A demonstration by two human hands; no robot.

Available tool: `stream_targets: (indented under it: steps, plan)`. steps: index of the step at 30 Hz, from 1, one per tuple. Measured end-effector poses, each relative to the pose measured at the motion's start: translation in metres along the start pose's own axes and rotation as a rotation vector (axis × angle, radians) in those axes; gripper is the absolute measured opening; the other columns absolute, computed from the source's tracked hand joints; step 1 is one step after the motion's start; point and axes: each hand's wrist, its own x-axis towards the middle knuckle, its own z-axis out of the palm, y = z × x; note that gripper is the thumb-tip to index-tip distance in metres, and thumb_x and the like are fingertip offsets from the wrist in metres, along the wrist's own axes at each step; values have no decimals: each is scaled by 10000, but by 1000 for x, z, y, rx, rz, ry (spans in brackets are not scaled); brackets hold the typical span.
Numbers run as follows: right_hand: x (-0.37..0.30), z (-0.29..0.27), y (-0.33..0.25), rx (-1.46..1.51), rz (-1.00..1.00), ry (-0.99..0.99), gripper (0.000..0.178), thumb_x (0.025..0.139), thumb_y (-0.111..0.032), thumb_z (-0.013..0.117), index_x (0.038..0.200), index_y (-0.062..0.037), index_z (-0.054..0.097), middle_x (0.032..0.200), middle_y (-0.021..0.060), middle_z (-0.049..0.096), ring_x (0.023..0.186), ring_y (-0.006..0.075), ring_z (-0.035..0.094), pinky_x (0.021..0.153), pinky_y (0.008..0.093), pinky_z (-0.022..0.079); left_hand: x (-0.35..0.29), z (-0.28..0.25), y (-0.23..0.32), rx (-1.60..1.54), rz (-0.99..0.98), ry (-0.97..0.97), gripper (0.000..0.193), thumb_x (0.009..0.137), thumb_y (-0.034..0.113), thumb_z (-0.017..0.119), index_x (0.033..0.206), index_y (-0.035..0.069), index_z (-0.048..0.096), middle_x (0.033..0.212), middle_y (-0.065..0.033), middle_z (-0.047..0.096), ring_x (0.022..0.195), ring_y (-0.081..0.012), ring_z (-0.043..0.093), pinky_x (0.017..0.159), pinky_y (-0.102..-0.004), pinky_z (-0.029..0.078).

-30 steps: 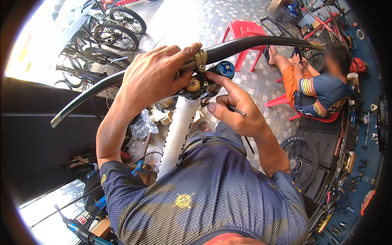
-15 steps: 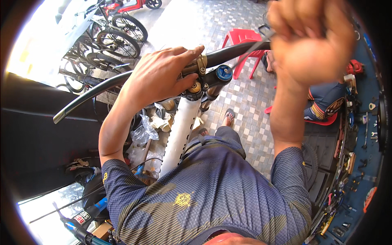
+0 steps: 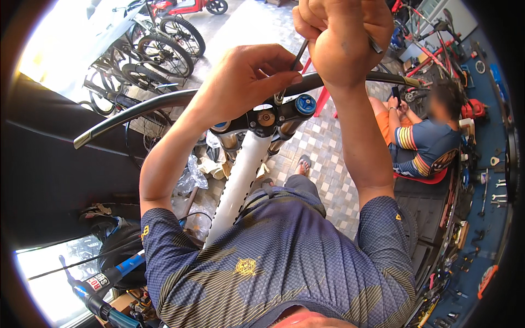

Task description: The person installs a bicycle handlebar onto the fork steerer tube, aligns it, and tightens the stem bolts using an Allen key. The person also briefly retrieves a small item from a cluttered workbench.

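Note:
My right hand (image 3: 342, 46) is closed in a fist round a dark hex key (image 3: 300, 53), whose far end pokes out beside the wrist. The thumb and fingertips of my left hand (image 3: 246, 82) pinch round the key's thin shaft, which slants down to the stem clamp (image 3: 279, 98). Fingers partly hide the shaft, and whether its tip sits in a bolt I cannot tell. Through the clamp runs a black, curved handlebar (image 3: 158, 103). Below are a fork top cap (image 3: 305, 104) in blue, a round bolt (image 3: 266, 117) on the steerer and a white frame tube (image 3: 240, 175).
Several bicycles (image 3: 164, 52) stand at the far left. On the right a person (image 3: 426, 134) sits on a red chair, holding a phone. A blue tool board (image 3: 486, 218) with hanging tools lines the right side. Plastic wrapping (image 3: 190, 177) lies left of the frame.
My right hand has come left with the hex key, over the stem. My left hand has let go of the handlebar clamp area and taken the key's shaft between its fingers.

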Motion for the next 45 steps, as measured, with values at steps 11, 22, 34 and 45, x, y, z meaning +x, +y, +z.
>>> stream_targets:
  steps: [11, 22, 34, 45]
  plan:
    - [4, -9, -2, -389, -15, -215, 77, 986, -84, 621, 959, -17, 645, 709, -89, 523, 613, -28, 398, 552, 176, 303, 11, 21, -16, -106, 94, 262, 311, 812, 231, 884, 889, 5, 686, 748, -29, 699, 645, -78, 616, 613, -273, 508]
    - [-7, -39, -40, -81, 589, -382, 518, 1024, 13, 527, 1513, 11, 357, 956, 95, 666, 930, 145, 626, 877, 284, 501, 4, 12, -7, -214, -26, 84, 113, 920, 50, 747, 990, -38, 748, 880, -70, 766, 844, -103, 726, 786, -256, 592]
    - [-34, -54, -23, -174, 566, -267, 180, 982, -95, 685, 1117, 18, 718, 959, 61, 766, 844, 112, 698, 765, 242, 547, 7, 2, -15, -204, 115, -86, 186, 981, 123, 687, 1116, 8, 744, 935, -60, 770, 912, -100, 711, 821, -279, 567]
    - [-39, -53, -12, -541, 447, -215, 227, 832, -237, 866, 861, -62, 723, 704, -41, 666, 681, 35, 577, 636, 230, 434, 13, 10, -7, -114, -38, 38, 290, 896, 39, 779, 1167, -11, 689, 1029, -50, 752, 919, -88, 711, 794, -242, 577]
